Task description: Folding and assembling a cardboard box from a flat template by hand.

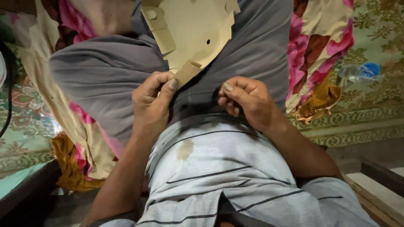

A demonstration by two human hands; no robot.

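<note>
While much of the scene lies under cloth, the flat tan cardboard cutout (191,31) shows plainly enough: it rests on the person's lap, over grey trousers (101,80), and its upper part runs out of the top edge of the view, so its full outline cannot be told. It has notched edges, a small round hole and a folded strip along its left side. The left hand (152,103) grasps a narrow tab at the cutout's lower end, thumb pressed on top of the tab and the fingers curled beneath, where they are hidden. The right hand (246,101) sits just beside it, well clear of the cardboard, its fingers curled in and the thumb laid against the forefinger; whether something small is pinched there cannot be made out, as the fingertips cover the spot. A striped grey shirt (219,168) fills the lower middle and hides the waist. A pink and cream flowered blanket (320,38) spreads behind both knees. On the right, a clear plastic bottle with a blue cap (357,72) lies on a green patterned mat (378,33), partly blurred.
</note>
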